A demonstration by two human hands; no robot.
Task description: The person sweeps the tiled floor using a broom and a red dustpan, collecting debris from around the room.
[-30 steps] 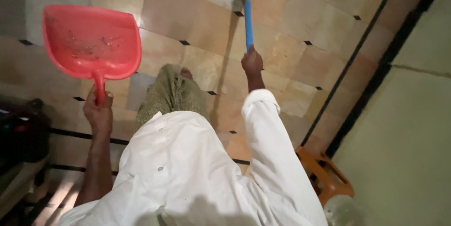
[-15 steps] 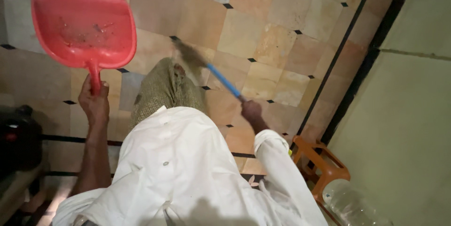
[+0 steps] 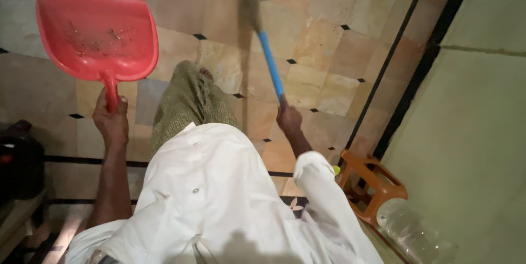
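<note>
My left hand (image 3: 111, 121) grips the handle of a red plastic dustpan (image 3: 94, 32), held up level above the floor with a little dust and debris in its scoop. My right hand (image 3: 289, 118) is closed on the blue handle of a broom (image 3: 269, 62); the handle slants up and to the left, and its brownish bristle head reaches the tiles near the top middle. My white shirt and a leg in green checked cloth fill the lower middle, between the two arms.
The floor is beige and tan tile (image 3: 323, 39) with small black diamond insets and a black border strip along a pale green wall (image 3: 471, 132) on the right. An orange plastic stool (image 3: 372, 187) and a clear plastic bottle (image 3: 411, 236) stand at lower right. A dark object (image 3: 19, 165) sits at the left edge.
The broom head has swung from just in front of my leg back out to the upper middle of the floor. My right hand rose a little. The dustpan stayed almost still.
</note>
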